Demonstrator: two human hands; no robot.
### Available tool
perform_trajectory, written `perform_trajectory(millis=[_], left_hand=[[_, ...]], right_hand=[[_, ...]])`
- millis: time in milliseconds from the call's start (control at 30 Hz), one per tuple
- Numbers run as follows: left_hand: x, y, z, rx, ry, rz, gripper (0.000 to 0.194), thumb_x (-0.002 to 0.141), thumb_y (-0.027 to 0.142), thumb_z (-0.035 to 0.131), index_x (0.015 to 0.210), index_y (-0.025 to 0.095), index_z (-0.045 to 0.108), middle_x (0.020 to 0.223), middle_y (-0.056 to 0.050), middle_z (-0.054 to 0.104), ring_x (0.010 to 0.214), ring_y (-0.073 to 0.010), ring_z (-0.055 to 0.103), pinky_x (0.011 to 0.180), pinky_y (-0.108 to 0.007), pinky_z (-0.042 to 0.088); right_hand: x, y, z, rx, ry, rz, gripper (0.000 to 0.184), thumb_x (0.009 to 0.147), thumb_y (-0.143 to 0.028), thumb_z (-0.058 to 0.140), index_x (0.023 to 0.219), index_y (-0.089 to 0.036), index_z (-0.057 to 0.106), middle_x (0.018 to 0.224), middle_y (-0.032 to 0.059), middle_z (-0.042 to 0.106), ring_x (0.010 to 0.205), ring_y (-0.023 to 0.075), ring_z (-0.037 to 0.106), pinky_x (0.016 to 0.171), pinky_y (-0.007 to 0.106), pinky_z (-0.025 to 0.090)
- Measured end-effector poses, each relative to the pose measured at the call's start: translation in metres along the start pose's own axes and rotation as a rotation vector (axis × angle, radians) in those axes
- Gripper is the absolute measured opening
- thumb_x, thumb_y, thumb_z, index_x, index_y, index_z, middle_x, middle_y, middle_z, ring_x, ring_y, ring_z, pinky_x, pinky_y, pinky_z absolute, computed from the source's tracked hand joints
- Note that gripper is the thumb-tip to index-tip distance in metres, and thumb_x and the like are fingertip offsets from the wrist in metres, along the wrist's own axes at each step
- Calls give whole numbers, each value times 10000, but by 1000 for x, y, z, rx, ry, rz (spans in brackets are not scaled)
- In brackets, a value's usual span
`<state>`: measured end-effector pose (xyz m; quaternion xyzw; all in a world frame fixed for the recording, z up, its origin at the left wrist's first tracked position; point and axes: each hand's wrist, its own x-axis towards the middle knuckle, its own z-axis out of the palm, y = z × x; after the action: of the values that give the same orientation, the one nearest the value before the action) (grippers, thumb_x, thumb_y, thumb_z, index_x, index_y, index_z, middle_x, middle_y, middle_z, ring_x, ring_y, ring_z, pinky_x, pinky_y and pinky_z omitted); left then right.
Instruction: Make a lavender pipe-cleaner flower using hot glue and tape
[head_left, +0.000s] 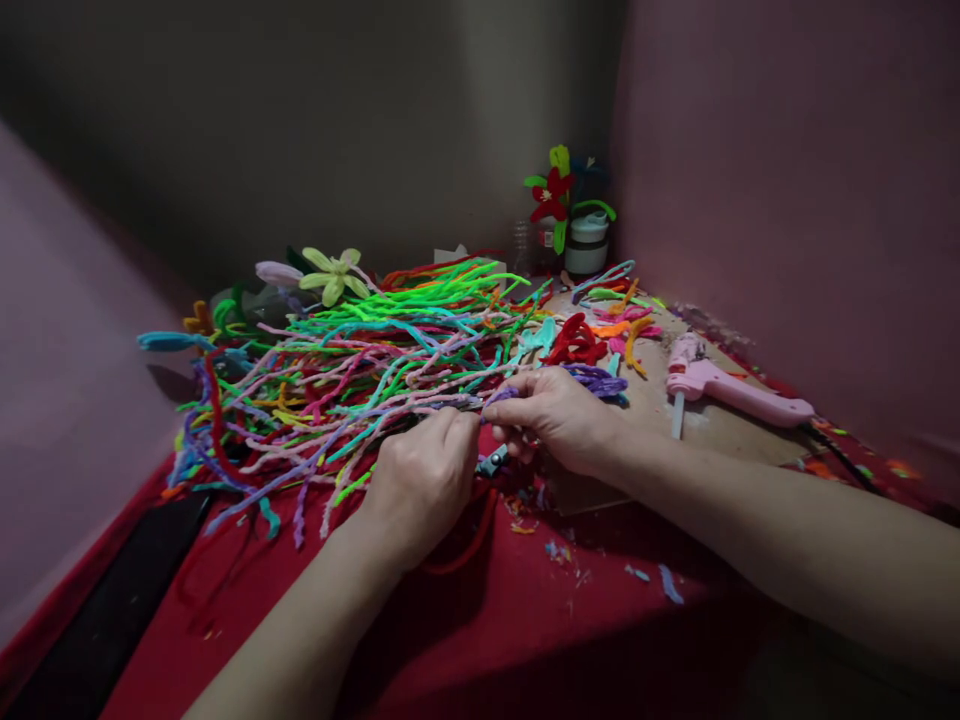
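My right hand [559,415] is closed, its thumb and forefinger pinching a short looped purple pipe cleaner [501,395]. Close against it, my left hand [427,475] is also closed, with its thumb side at the lower end of the same purple piece; its fingertips are hidden from me. Just below the right fingers shows a small dark tool with a round rivet [493,460], partly covered. Behind both hands spreads a big pile of pipe cleaners [375,370] in green, pink, lilac, turquoise and other colours. Beside my right hand lies a bundle of bent purple pieces [596,380].
A pink glue gun [739,392] rests on a brown board [720,440] at the right. Red loops [576,340] lie behind my right hand. At the back stand a lidded cup [587,245] and a red pipe-cleaner flower [551,195]. Scraps litter the red cloth [517,600].
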<state>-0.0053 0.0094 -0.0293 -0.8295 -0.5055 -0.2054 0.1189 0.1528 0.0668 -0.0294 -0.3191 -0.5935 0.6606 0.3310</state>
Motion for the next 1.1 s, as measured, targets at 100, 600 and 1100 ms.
perform_trajectory(millis=[100,600,1100], left_hand=[[1,-1,-2,-134,47,-56,208,849,184,429,748,146,606,635,-22,598,565,-116,541,550,-219,386],[14,16,-18,-940,-121,-828,234,733,311,551,560,169,483,382,78,374,332,-44,266,332,-171,193],[13,10,-15,-887,-71,-835,250,717,360,603,591,151,551,443,54,445,384,-58,356,378,-173,274]], right_hand=[[0,-3,-1,-36,-7,-55,152,732,-212,583,608,-124,590,481,-34,534,407,64,459,414,193,368],[-8,-3,5,-163,128,-229,359,870,-339,446,605,-131,570,549,-1,554,486,80,505,481,204,404],[-5,7,11,-33,107,-15,246,810,-255,523,592,-143,541,490,-34,527,399,62,467,403,185,340]])
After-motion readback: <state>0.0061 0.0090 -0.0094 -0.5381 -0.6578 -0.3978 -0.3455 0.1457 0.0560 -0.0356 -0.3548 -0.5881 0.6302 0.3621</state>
